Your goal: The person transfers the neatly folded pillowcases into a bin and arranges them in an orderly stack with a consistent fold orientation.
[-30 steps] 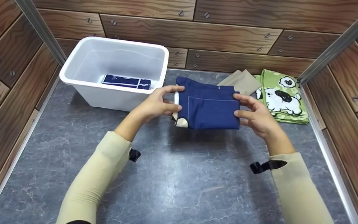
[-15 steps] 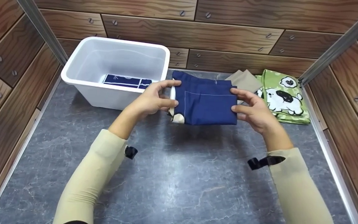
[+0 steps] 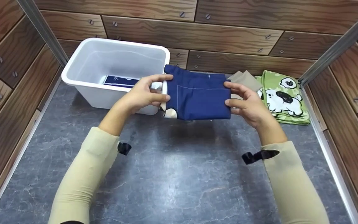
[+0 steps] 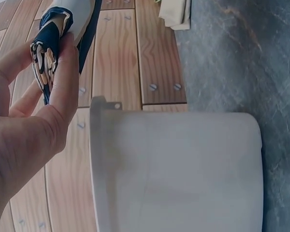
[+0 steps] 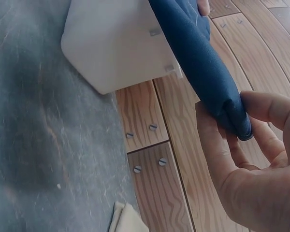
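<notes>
Holding a folded navy cloth (image 3: 204, 96) in the air, a person has one hand at each short end of it. The left hand (image 3: 140, 95) pinches the left end between thumb and fingers, beside a white edge and a cream patch; the right hand (image 3: 249, 104) pinches the right end in the same manner. The cloth is above the grey marbled desk (image 3: 172, 174), and in the head view its left end covers part of the near right corner of a white bin (image 3: 101, 98). This bin stands by the far left corner of the desk, and a second navy cloth (image 3: 120, 81) with white lines lies inside, on its bottom. Close to the far edge, toward the right, there is a beige cloth (image 3: 248, 81), partly hidden. Next to it, at the far right corner, lies a folded green towel (image 3: 286, 99) with a printed black-and-white dog. Wood-patterned walls (image 3: 235, 35) stand along the far, left and right edges.
</notes>
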### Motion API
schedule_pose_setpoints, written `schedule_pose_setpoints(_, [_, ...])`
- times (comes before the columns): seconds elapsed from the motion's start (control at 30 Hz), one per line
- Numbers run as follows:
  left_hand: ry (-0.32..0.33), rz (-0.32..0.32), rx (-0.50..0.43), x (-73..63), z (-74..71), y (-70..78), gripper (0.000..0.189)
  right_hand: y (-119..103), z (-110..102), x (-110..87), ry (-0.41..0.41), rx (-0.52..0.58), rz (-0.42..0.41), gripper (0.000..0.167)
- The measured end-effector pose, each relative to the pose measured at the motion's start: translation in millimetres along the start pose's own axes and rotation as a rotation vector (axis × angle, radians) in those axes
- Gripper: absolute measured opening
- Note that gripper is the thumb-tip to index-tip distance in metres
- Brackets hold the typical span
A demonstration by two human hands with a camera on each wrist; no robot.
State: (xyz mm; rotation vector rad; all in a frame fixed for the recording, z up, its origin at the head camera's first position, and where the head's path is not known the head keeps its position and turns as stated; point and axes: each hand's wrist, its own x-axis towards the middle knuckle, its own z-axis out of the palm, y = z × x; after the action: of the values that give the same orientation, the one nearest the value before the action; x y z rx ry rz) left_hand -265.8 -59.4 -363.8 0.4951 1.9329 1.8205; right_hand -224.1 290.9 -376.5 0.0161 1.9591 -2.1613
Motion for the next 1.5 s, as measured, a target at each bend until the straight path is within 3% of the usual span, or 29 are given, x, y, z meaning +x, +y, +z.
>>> schedule_pose_setpoints(0.53, [0.034, -0.041, -0.011, -3.9, -29.9, 8.4, 0.066, -13, 25, 24.1, -0.036, 0.027, 0.013, 0.058])
schedule_pose_setpoints(1.0, [0.077, -0.080, 0.026, -6.1, -68.0, 12.7, 0.065, -23, 58, 47.5, -0.024, 0.016, 0.002, 0.058])
schedule_pose_setpoints(1.5, [0.109, -0.104, 0.010, -6.7, -95.4, 16.6, 0.067, -33, 81, 64.2, -0.020, 0.005, 0.029, 0.057])
